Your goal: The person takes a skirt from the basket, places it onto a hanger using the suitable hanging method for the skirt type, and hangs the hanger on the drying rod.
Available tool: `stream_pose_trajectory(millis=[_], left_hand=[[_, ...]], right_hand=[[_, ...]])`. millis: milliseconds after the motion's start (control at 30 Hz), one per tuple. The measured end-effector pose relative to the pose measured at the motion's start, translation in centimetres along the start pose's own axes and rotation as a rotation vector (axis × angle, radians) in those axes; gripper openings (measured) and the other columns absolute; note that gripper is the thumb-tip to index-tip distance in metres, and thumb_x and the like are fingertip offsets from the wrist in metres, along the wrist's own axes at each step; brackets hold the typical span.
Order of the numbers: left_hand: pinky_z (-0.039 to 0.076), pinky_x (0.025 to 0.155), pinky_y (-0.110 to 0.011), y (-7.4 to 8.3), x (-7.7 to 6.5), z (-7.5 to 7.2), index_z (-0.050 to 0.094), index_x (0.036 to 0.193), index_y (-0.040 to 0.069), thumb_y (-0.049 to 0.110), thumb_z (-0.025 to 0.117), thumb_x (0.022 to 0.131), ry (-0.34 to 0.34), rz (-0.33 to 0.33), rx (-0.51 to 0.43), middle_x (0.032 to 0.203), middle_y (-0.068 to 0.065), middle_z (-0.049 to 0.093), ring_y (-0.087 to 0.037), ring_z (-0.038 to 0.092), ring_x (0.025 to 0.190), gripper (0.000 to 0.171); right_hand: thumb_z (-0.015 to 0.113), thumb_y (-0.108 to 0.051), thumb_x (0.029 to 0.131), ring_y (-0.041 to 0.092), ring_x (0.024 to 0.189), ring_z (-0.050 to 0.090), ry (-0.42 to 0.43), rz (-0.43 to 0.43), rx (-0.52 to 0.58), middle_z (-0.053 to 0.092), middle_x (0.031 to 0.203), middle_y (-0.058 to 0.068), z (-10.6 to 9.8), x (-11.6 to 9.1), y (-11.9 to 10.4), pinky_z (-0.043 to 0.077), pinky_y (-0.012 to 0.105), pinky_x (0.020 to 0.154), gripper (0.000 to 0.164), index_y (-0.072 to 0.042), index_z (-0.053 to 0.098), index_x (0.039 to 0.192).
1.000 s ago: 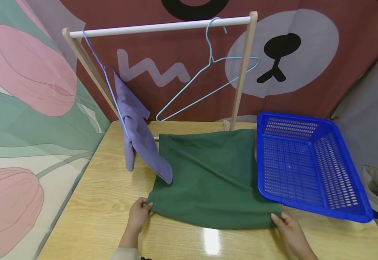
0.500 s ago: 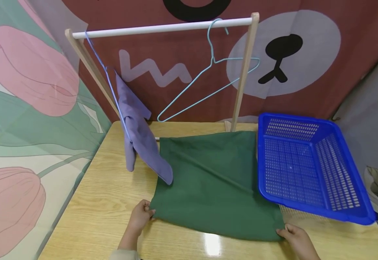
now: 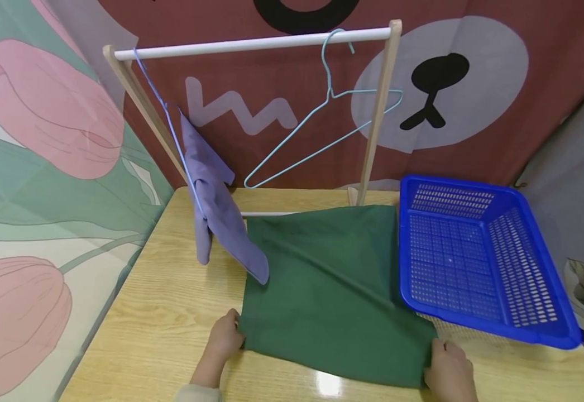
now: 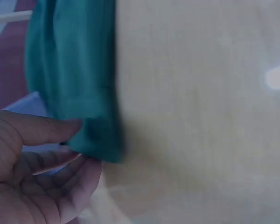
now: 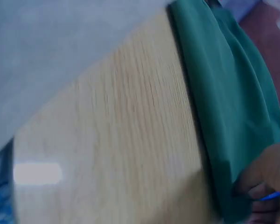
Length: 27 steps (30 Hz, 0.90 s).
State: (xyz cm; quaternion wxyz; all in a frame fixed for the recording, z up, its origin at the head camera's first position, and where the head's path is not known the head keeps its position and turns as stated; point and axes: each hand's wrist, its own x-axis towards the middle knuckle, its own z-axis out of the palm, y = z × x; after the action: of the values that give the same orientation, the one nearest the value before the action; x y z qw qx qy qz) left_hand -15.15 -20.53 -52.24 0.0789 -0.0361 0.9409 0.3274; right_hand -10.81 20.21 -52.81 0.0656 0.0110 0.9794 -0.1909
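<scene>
A green cloth [image 3: 322, 290] lies spread on the table, with a diagonal crease across it; whether it is a garment cannot be told. My left hand [image 3: 225, 336] pinches its near left corner between thumb and fingers, and the left wrist view shows that cloth edge [image 4: 91, 93] close up. At the near right corner my right hand [image 3: 451, 371] grips the cloth, partly covering it. In the right wrist view the fingers [image 5: 266, 170] curl at the edge. A purple garment [image 3: 219, 218] on a purple-blue hanger [image 3: 173, 137] overlaps the cloth's left side.
Behind the cloth stands a rack with a white rail [image 3: 252, 43] and wooden posts. A light blue hanger [image 3: 292, 131] hangs bare near its right end. The blue basket [image 3: 453, 262] stands right, against the cloth's right edge. Bare wood table [image 3: 151, 312] shows at left.
The cloth's near edge has been drawn toward me, mostly at the right, and smoothed flatter. My right hand has moved down with its corner; my left hand has shifted slightly right and down.
</scene>
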Motion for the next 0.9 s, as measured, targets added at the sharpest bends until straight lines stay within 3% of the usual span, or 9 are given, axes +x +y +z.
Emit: stream_pose_trajectory(millis=[67,133,267,367,567,733,900], left_hand=[[0.046,0.061,-0.037,0.8,0.2,-0.3,0.05,0.094,-0.008,0.0,0.063,0.071,0.023,0.041,0.025,0.082,-0.015,0.054,-0.028,0.053,0.073,0.027],[0.045,0.07,-0.041,1.6,0.4,-0.6,0.05,0.102,-0.009,0.005,0.064,0.074,0.031,0.096,0.016,0.092,-0.018,0.053,-0.032,0.052,0.085,0.034],[0.041,0.08,-0.044,3.5,0.9,-1.5,0.049,0.11,-0.008,0.009,0.061,0.079,0.016,0.227,-0.062,0.105,-0.02,0.052,-0.034,0.048,0.099,0.037],[0.041,0.082,-0.043,4.9,1.3,-2.4,0.049,0.111,-0.006,0.01,0.058,0.082,0.039,0.278,-0.109,0.108,-0.018,0.051,-0.032,0.048,0.101,0.035],[0.041,0.081,-0.043,7.1,2.4,-4.7,0.047,0.115,-0.004,0.012,0.055,0.085,0.117,0.311,-0.158,0.112,-0.017,0.048,-0.031,0.047,0.102,0.036],[0.041,0.083,-0.041,9.1,3.4,-6.6,0.045,0.119,-0.002,0.013,0.052,0.086,0.191,0.408,-0.203,0.116,-0.017,0.047,-0.029,0.047,0.103,0.037],[0.036,0.088,-0.042,11.6,4.5,-8.8,0.042,0.122,-0.001,0.012,0.05,0.087,0.284,0.495,-0.247,0.123,-0.017,0.042,-0.029,0.041,0.109,0.038]], right_hand=[[0.069,-0.003,0.058,0.042,0.076,0.045,0.12,-0.065,-0.053,0.047,0.08,0.023,0.3,0.3,-1.1,0.034,0.052,0.06,0.04,0.013,0.049,0.088],[0.073,-0.006,0.058,0.042,0.084,0.044,0.136,-0.134,-0.062,0.048,0.088,0.024,0.6,0.8,-2.2,0.034,0.052,0.065,0.043,0.01,0.052,0.092],[0.074,-0.012,0.062,0.037,0.094,0.045,0.013,-0.237,-0.035,0.05,0.098,0.019,1.4,2.0,-4.7,0.037,0.05,0.076,0.044,0.004,0.056,0.098],[0.074,-0.015,0.064,0.034,0.098,0.044,-0.055,-0.295,0.004,0.05,0.102,0.016,2.1,2.7,-6.4,0.038,0.047,0.081,0.044,0.001,0.056,0.1],[0.074,-0.02,0.066,0.035,0.101,0.042,-0.108,-0.417,0.009,0.048,0.106,0.018,3.1,3.8,-8.8,0.037,0.047,0.083,0.046,0.002,0.055,0.102],[0.072,-0.023,0.068,0.034,0.1,0.043,-0.175,-0.535,-0.036,0.046,0.105,0.018,3.2,4.5,-10.5,0.038,0.046,0.081,0.049,0.002,0.052,0.106],[0.072,-0.027,0.068,0.029,0.096,0.045,-0.182,-0.634,-0.118,0.047,0.101,0.013,3.1,5.2,-11.9,0.039,0.041,0.08,0.05,0.0,0.053,0.106]])
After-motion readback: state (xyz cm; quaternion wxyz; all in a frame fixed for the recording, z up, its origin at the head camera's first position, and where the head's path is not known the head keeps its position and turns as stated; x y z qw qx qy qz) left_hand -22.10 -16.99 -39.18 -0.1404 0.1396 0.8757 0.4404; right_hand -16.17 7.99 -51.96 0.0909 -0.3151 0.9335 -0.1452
